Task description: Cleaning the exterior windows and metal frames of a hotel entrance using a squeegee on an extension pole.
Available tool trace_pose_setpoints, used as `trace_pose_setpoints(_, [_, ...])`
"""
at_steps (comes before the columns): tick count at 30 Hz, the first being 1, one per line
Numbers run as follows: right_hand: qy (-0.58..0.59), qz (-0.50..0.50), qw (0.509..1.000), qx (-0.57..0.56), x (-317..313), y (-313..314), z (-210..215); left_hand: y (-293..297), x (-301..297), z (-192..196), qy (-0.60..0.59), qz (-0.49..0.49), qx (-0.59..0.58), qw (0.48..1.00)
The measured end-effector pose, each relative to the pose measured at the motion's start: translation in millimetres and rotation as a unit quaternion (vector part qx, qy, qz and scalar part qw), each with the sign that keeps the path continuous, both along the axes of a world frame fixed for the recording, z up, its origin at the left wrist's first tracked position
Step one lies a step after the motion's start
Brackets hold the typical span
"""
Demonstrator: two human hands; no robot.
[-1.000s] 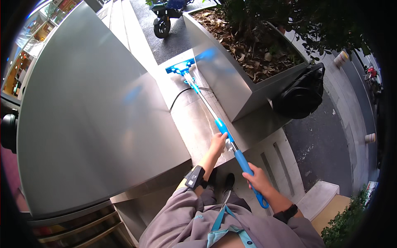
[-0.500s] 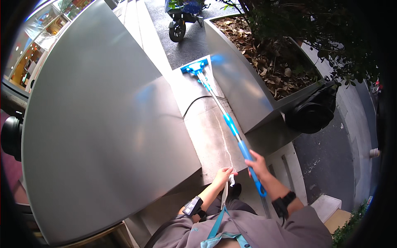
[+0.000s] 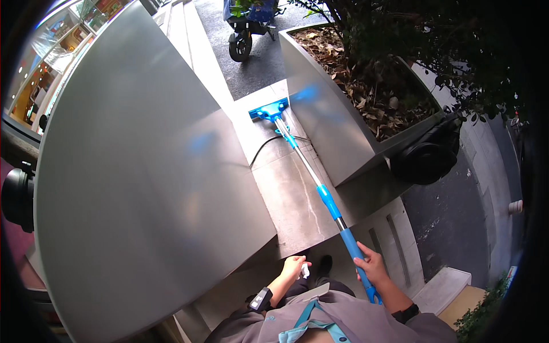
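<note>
Our right hand (image 3: 372, 267) holds the long-handled blue squeegee (image 3: 327, 200) near the lower end of its grip (image 3: 350, 243), fingers wrapped round it, the looped end (image 3: 374, 296) poking out below. The pole (image 3: 309, 167) slants up and leftward over a pale ledge (image 3: 283, 197), and the wide blue head (image 3: 270, 110) is at the ledge's far end; we cannot tell how firmly it touches there. A thin black cable (image 3: 263, 146) crosses the ledge beneath the pole. Our left hand (image 3: 292, 267) is near the ledge's close edge, off the pole, its fingers curled in on a scrap of white tissue (image 3: 304, 271). We wear a black device (image 3: 261, 299) on the left wrist and a black band (image 3: 406, 313) on the right. To our left spreads a large grey metal panel (image 3: 137, 183); on the right stands a grey planter (image 3: 326, 128) of dry leaves (image 3: 363, 91), with a black bag (image 3: 426, 159) beside it. Blue reflections (image 3: 200, 142) show on these 2 metal surfaces. Past the ledge, a scooter (image 3: 241, 35) stands on dark paving (image 3: 260, 80).
</note>
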State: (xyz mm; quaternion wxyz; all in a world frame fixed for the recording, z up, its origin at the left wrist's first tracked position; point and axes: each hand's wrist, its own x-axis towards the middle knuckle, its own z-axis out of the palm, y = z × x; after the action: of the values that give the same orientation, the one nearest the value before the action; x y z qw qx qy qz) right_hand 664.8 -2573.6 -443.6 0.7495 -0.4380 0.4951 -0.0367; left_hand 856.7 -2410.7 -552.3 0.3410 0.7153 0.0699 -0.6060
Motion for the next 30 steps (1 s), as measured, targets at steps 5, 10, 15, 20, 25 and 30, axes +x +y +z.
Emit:
trace_pose_setpoints(5, [0.007,-0.057,0.998,0.008,12.2,21.9,-3.6,27.0,23.5,-7.1,0.023,0.066,0.019,0.997])
trace_pose_setpoints(10, [-0.075,-0.126,0.989,0.008,138.3,-45.9,-96.7,43.9,34.5,-13.4,-0.052,0.063,0.045,0.996])
trace_pose_setpoints(15, [-0.058,0.015,0.979,-0.193,209.0,-115.5,-92.5,40.0,36.8,-20.5,0.003,0.163,-0.013,0.987])
trace_pose_setpoints(20, [0.016,0.1,0.974,-0.202,104.8,-37.6,-72.6,23.5,3.7,-29.7,0.014,0.034,-0.022,0.999])
trace_pose_setpoints(25, [0.087,0.094,0.987,-0.098,-52.4,9.8,-65.4,-57.9,-38.9,-45.0,-0.033,-0.002,-0.077,0.997])
trace_pose_setpoints(30, [0.163,0.157,0.973,-0.053,-190.4,47.0,-44.3,-93.0,-109.7,-95.0,-0.074,-0.046,-0.023,0.996])
